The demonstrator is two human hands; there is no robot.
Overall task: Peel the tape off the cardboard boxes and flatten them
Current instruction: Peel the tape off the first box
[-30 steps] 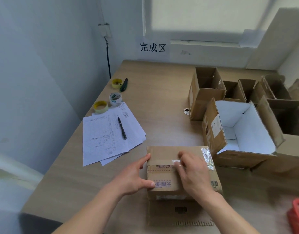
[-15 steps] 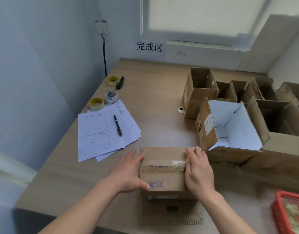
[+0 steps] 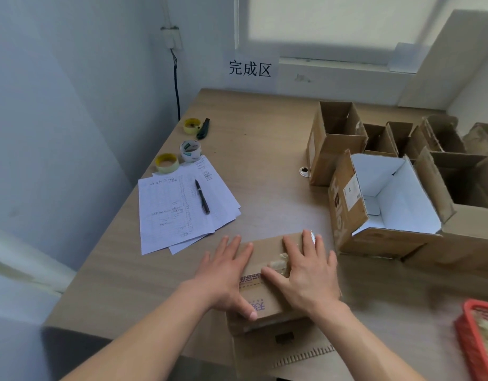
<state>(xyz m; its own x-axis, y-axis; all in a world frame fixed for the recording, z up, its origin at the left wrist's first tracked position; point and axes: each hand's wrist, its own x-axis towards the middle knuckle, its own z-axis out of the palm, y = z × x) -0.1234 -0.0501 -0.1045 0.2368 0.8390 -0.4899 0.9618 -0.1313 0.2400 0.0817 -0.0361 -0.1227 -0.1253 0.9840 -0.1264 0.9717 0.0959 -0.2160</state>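
A small brown cardboard box (image 3: 264, 301) with printed characters lies near the table's front edge, on top of a flat piece of cardboard (image 3: 281, 350). Both hands lie flat on its top with straight fingers. My left hand (image 3: 226, 273) covers the left side, thumb down the front face. My right hand (image 3: 306, 273) covers the right side. Crumpled clear tape (image 3: 280, 261) shows on the box top between the hands, beside my right hand's fingers.
Several open cardboard boxes (image 3: 336, 144) stand at the right, one with a white inside (image 3: 385, 199). Papers with a pen (image 3: 182, 204), tape rolls (image 3: 190, 151) and a cutter (image 3: 203, 129) lie at the left. A red basket (image 3: 476, 342) sits at the lower right edge.
My right hand has left the box's right end and now lies flat on its top. My left hand has slid from the box's left side onto the top. The tape looks more crumpled.
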